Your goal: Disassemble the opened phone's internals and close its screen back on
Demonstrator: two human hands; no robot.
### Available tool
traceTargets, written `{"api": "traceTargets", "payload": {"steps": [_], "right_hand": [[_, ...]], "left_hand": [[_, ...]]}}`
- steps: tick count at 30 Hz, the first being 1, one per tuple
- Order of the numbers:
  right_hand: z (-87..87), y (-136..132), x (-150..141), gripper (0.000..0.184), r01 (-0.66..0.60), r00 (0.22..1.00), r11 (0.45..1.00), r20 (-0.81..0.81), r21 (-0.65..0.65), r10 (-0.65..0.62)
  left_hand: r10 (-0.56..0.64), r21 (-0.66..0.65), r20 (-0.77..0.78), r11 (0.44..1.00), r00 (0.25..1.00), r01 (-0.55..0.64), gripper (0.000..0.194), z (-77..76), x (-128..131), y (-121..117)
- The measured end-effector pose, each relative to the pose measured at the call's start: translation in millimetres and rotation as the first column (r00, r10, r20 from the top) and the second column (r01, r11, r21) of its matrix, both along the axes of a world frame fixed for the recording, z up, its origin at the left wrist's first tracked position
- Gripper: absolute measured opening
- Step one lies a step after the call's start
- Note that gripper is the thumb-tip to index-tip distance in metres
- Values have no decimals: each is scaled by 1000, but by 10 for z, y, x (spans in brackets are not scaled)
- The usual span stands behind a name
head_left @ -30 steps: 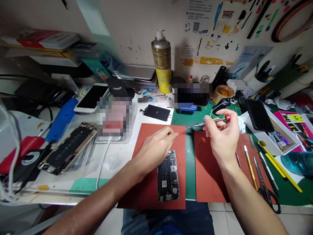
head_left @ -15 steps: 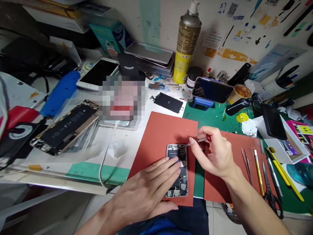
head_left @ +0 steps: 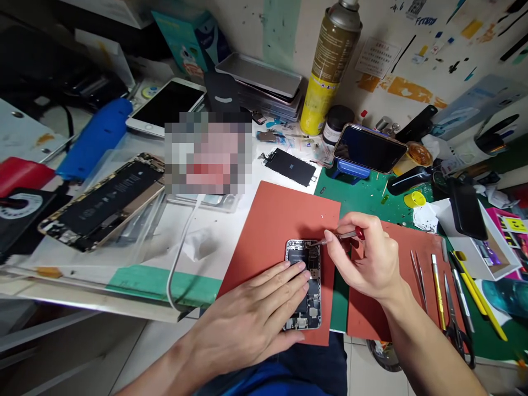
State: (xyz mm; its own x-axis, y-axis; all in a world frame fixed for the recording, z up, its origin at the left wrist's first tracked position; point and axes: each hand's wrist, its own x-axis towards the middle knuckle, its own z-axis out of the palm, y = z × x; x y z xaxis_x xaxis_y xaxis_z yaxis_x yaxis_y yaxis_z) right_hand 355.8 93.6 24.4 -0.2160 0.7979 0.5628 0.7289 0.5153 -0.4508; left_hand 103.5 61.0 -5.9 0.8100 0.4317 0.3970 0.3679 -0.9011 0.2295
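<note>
An opened smartphone (head_left: pixel 314 291), its battery and circuit parts exposed, lies on an orange-brown mat (head_left: pixel 284 209). My left hand (head_left: pixel 268 302) rests flat over its left and middle part, fingers stretched out, covering much of the battery. In my right hand (head_left: pixel 365 258) a small screwdriver (head_left: pixel 340 236) with a red end is pinched between thumb and fingers. Its thin metal shaft slants left, with the tip at the phone's upper end. Whether the tip sits in a screw is too small to tell.
At right, on a second mat (head_left: pixel 379 319), lie tweezers (head_left: pixel 418 275) and scissors (head_left: pixel 452 319). A phone (head_left: pixel 369 148) leans on a blue stand. Behind stands a spray can (head_left: pixel 330 71). Another opened phone (head_left: pixel 105 203) and a white cable (head_left: pixel 177 256) are at left.
The whole view has shifted and tilted slightly. Both hands keep nearly the same pose, and the screwdriver tip stays at the phone's upper end.
</note>
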Motion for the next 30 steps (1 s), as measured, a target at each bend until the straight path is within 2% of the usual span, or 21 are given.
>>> {"api": "traceTargets", "payload": {"steps": [7,13,17,19,23,27,30], "right_hand": [[14,-13,-7,26,3,999,1000,33,23,-4],[61,-7,-42,21,-148,976,987,171,68,134],[113,7,-91,21,-131,970,989,218,74,112],[144,11,-105,21,-126,967,991,230,42,113],[188,22,-88,18,-219,953,968,185,-124,240],[166,28,-40,14,-128,974,990,179,-56,136],[148,12,-25,15,-168,972,982,149,-84,179]], "left_hand": [[8,8,0,1000,1000,-8,48,14,2,0],[15,-1,3,1000,1000,-15,50,-2,7,-9],[8,-22,2,1000,1000,-8,53,-22,-3,-13],[2,-52,-11,999,1000,-2,54,-40,-10,-14],[-5,-82,-23,997,1000,3,53,-81,-15,-23],[-1,-93,1,996,1000,1,55,-95,-10,-31],[6,-97,2,995,1000,-6,54,-87,-16,-30]]}}
